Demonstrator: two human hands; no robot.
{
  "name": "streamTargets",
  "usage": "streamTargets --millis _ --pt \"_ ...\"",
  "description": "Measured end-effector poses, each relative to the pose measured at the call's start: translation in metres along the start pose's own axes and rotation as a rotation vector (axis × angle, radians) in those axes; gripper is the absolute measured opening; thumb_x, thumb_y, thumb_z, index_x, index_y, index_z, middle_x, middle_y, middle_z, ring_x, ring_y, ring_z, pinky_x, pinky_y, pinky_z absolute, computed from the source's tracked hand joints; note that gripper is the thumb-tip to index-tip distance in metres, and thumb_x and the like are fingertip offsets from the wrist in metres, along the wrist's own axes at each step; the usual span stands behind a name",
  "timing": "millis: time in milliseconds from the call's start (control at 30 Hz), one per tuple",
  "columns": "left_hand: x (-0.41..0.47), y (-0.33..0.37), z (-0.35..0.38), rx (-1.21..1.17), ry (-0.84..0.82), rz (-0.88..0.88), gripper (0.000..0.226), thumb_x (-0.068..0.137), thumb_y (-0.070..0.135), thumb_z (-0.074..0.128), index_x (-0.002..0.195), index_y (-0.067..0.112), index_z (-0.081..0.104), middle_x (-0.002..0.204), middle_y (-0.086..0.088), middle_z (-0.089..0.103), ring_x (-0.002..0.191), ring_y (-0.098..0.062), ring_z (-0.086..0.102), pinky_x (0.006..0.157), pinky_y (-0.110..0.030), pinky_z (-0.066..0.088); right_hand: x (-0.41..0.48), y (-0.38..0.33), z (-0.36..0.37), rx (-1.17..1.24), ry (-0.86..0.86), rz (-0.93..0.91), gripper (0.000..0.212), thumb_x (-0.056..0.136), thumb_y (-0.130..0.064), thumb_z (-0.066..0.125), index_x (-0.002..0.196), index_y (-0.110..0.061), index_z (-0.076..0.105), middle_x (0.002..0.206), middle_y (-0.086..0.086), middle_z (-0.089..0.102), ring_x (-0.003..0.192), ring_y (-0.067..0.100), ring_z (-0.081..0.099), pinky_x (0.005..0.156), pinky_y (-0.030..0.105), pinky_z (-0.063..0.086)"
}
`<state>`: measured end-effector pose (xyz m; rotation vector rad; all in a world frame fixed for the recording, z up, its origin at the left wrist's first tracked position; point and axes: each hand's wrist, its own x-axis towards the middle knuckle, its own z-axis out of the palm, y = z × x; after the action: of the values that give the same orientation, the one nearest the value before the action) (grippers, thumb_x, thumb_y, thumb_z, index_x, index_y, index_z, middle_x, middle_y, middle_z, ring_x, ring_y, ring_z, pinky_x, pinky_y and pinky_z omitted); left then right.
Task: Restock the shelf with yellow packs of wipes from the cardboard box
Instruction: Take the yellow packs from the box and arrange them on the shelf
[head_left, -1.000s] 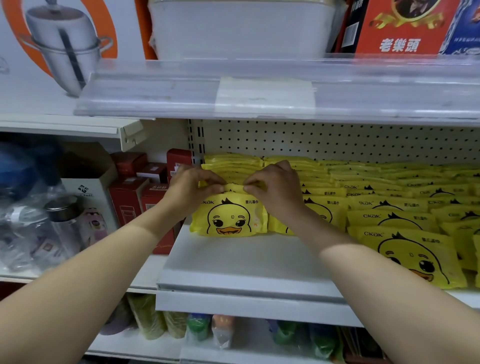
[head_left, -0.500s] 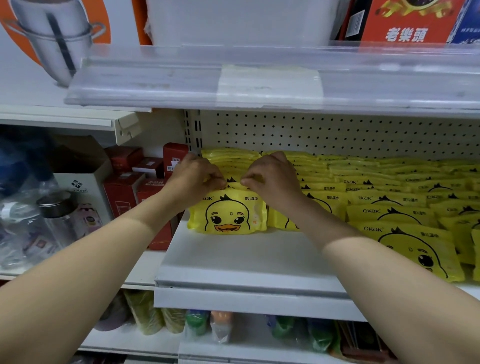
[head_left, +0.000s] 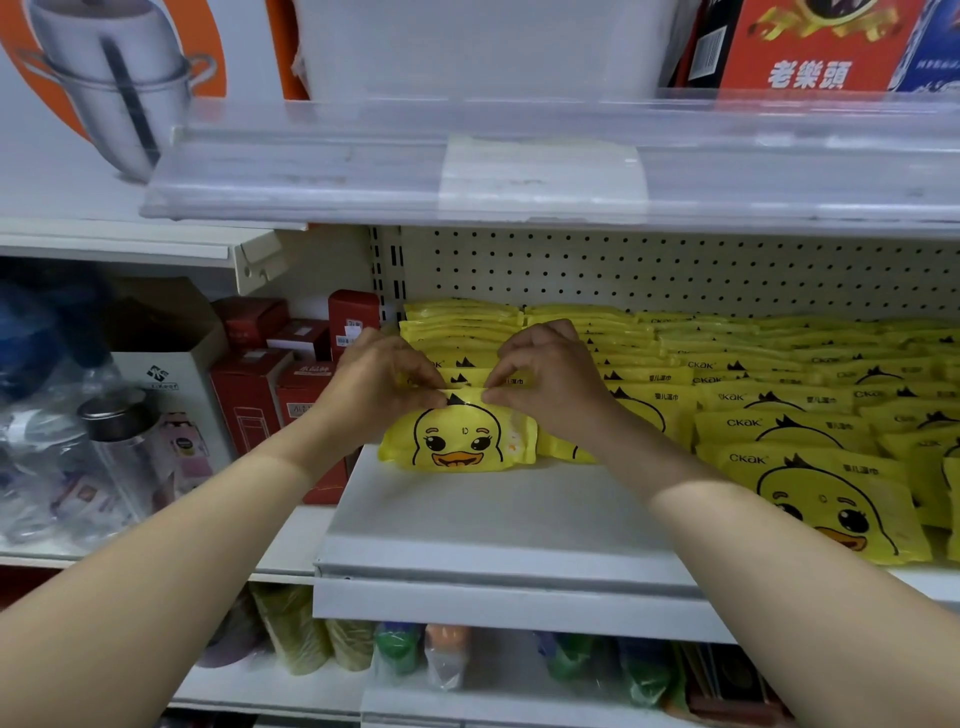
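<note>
The yellow pack of wipes (head_left: 457, 439) with the duck face stands at the front of the leftmost row on the grey shelf (head_left: 493, 519), leaning back against the packs behind it. I pinch its top seam with both hands: my left hand (head_left: 382, 382) has thumb and forefinger closed on the left part of the seam, my right hand (head_left: 545, 379) does the same on the right part. The pack looks soft and light, a pillowy film pouch that gives under pressure, with a glossy skin that I judge slippery; the flat crimped seam along the top seems the surest place to hold.

Around it, more rows of yellow packs (head_left: 779, 395) run to the right and back to the pegboard (head_left: 675, 270), overlapping like shingles. Bare shelf lies in front. Just left, past the shelf edge, stand red boxes (head_left: 249, 395). The clear price rail (head_left: 519, 161) of the upper shelf hangs overhead, limiting how high I can lift. The cardboard box is out of sight.
</note>
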<state>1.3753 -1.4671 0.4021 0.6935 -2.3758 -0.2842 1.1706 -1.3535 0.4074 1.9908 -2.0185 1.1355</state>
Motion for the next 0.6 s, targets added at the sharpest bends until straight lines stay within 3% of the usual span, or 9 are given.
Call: streamTargets --millis 100,267,333,400,467,533,600 --pt "0.005 0.005 -0.004 0.094 -0.019 0.008 0.011 0.079 0.037 0.078 0.086 0.028 0.076 0.091 0.008 0.067 0.1 -0.019 0.045 0.088 -0.036 0.037 0.004 0.002 0.0 -0.021 -0.026 0.001 0.016 0.077 -0.036 0.081 0.085 -0.022 0.08 0.106 -0.008 0.065 0.11 0.014 0.041 0.099 0.032 0.034" --pt "0.006 0.003 -0.002 0.151 -0.027 0.063 0.011 0.082 0.039 0.074 0.086 0.029 0.075 0.085 0.01 0.067 0.092 -0.017 0.047 0.083 -0.041 0.042 0.006 0.003 0.006 -0.058 -0.041 0.005 0.018 0.082 -0.034 0.077 0.089 -0.018 0.08 0.108 -0.005 0.066 0.113 0.018 0.042 0.1 0.036 0.035" --pt "0.004 0.002 -0.001 0.139 -0.026 0.052 0.021 0.077 0.049 0.074 0.088 0.03 0.073 0.083 0.012 0.064 0.091 -0.018 0.047 0.082 -0.041 0.041 0.004 0.004 0.006 -0.062 -0.022 -0.005 0.02 0.079 -0.038 0.079 0.092 -0.022 0.078 0.111 -0.006 0.065 0.114 0.017 0.041 0.101 0.038 0.036" --pt "-0.001 0.001 -0.004 0.099 -0.006 0.045 0.055 0.063 0.071 0.071 0.099 0.03 0.069 0.085 0.014 0.061 0.092 -0.017 0.045 0.079 -0.036 0.039 0.0 0.002 0.003 -0.095 -0.04 -0.017 0.045 0.072 -0.05 0.081 0.111 -0.029 0.071 0.122 -0.008 0.059 0.119 0.015 0.039 0.104 0.038 0.035" --pt "-0.01 0.0 -0.008 0.145 -0.026 0.055 0.089 0.05 0.086 0.062 0.118 0.028 0.06 0.095 0.013 0.06 0.099 -0.015 0.042 0.082 -0.035 0.04 -0.004 -0.001 0.0 -0.157 -0.114 -0.01 0.087 0.061 -0.061 0.083 0.137 -0.032 0.051 0.141 -0.007 0.046 0.131 0.015 0.031 0.113 0.037 0.028" --pt "-0.02 0.003 -0.009 0.286 -0.072 0.083 0.112 0.047 0.091 0.058 0.136 0.025 0.046 0.116 0.008 0.057 0.115 -0.017 0.04 0.096 -0.038 0.042 -0.009 -0.004 -0.001 -0.208 -0.186 -0.019 0.118 0.054 -0.066 0.083 0.152 -0.031 0.027 0.158 -0.003 0.025 0.146 0.018 0.015 0.121 0.039 0.015" --pt "-0.027 0.006 -0.007 0.409 -0.108 0.156 0.125 0.047 0.091 0.058 0.148 0.022 0.032 0.143 0.001 0.044 0.137 -0.02 0.03 0.115 -0.043 0.03 -0.013 -0.006 0.0 -0.28 -0.243 -0.056 0.135 0.052 -0.07 0.082 0.157 -0.03 0.008 0.165 -0.003 0.007 0.151 0.017 -0.003 0.124 0.043 0.003"
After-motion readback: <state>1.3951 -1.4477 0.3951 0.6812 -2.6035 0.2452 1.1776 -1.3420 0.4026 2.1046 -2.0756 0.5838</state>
